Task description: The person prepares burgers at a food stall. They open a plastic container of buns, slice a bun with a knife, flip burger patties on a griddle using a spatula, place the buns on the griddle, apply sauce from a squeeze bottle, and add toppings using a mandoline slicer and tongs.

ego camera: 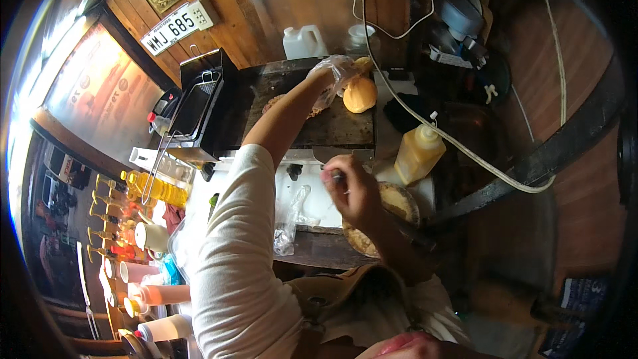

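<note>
My left hand [341, 72], in a clear plastic glove, reaches over the flat griddle [344, 129] and is at a golden bun [360, 95]. Another piece of bread [364, 64] lies just past its fingers; whether they grip it is hidden. Chopped browned food [316, 109] lies on the griddle, partly behind my left forearm. My bare right hand [351, 192] is curled around the dark handle of a metal utensil in front of the griddle; its grey blade [341, 154] seems to lie by the griddle's front edge.
A bottle of yellow sauce [421, 152] stands right of the griddle, beside a hanging white cable [463, 149]. A round worn board [398, 199] lies near my right wrist. At left are a fryer [194, 109] and several sauce bottles [164, 294]. A white jug [304, 42] stands behind.
</note>
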`<state>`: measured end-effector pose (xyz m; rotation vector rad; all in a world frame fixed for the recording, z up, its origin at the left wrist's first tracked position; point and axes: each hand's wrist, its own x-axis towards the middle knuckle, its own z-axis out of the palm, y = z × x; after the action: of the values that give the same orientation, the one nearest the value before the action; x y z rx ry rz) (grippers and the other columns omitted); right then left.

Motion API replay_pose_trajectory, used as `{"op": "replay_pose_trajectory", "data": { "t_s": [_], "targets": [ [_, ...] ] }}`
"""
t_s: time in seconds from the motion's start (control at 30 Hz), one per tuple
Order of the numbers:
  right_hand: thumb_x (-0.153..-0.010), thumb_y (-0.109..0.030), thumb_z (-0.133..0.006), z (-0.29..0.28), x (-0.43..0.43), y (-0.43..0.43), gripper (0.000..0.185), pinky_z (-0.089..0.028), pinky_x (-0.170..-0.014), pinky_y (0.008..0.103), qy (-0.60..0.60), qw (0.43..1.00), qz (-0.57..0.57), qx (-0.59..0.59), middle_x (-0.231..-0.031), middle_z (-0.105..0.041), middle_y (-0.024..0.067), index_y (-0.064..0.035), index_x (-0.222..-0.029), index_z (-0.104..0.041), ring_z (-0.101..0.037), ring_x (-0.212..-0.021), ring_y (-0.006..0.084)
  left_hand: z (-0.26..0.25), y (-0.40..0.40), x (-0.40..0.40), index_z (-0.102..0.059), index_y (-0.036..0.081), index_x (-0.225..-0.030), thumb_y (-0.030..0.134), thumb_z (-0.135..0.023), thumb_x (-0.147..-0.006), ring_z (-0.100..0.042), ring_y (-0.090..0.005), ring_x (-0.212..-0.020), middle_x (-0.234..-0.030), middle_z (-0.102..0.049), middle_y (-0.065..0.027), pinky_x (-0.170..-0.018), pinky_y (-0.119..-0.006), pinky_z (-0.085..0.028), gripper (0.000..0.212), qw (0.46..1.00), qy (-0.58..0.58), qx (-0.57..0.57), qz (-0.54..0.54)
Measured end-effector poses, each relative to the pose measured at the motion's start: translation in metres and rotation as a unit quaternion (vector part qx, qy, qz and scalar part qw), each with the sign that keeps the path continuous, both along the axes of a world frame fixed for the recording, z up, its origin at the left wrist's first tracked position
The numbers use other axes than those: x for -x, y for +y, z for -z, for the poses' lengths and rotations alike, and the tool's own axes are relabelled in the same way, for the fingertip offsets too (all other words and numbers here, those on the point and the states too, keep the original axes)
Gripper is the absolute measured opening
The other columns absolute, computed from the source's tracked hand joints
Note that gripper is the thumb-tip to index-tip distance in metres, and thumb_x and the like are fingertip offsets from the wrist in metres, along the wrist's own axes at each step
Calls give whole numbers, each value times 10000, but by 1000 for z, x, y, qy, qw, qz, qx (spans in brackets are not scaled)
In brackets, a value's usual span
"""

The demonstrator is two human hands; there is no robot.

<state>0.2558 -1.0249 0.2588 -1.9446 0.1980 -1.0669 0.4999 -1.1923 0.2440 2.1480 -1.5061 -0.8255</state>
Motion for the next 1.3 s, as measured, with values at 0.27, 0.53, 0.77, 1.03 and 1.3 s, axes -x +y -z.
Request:
{"op": "replay_pose_trajectory", "data": {
  "t_s": [0.27,0.53,0.77,1.03,1.3],
  "targets": [
    [-746,-12,-513,-22,30,-14,126,-420,-592,297,-10,999,21,38,-755,-515,120,-25,-845,-436,-535,-665,236,-12,15,14,-544,61,-972,461,-453,-715,-531,-296,-872,-956,-556,-150,-752,-336,-419,484,965,-249,79,28],
    [-737,-28,-499,9,-6,-28,136,-393,-668,349,56,990,49,117,-807,-489,141,-27,-852,-427,-492,-759,315,-4,-7,2,-551,88,-993,385,-384,-741,-498,-286,-964,-1051,-514,-137,-818,-348,-392,424,974,-225,-4,-4],
    [-774,-44,-483,20,-19,-37,90,-407,-624,324,14,989,141,48,-763,-499,141,-15,-844,-435,-515,-701,299,-13,9,-2,-553,53,-981,416,-432,-696,-495,-261,-987,-1044,-529,-116,-814,-336,-399,477,948,-316,-24,36],
    [-784,4,-449,44,-20,-42,76,-407,-585,253,-75,995,33,-56,-819,-523,115,-14,-856,-438,-506,-643,171,-28,23,26,-577,32,-943,392,-471,-644,-508,-260,-967,-992,-550,-148,-777,-319,-416,480,973,-218,-4,72],
    [-805,-4,-420,29,10,-11,44,-405,-551,221,-55,994,5,-94,-830,-518,110,-1,-848,-429,-476,-607,106,0,39,26,-599,97,-896,324,-515,-692,-528,-235,-916,-957,-562,-125,-785,-321,-415,316,951,-304,-50,22]
  ]
}}
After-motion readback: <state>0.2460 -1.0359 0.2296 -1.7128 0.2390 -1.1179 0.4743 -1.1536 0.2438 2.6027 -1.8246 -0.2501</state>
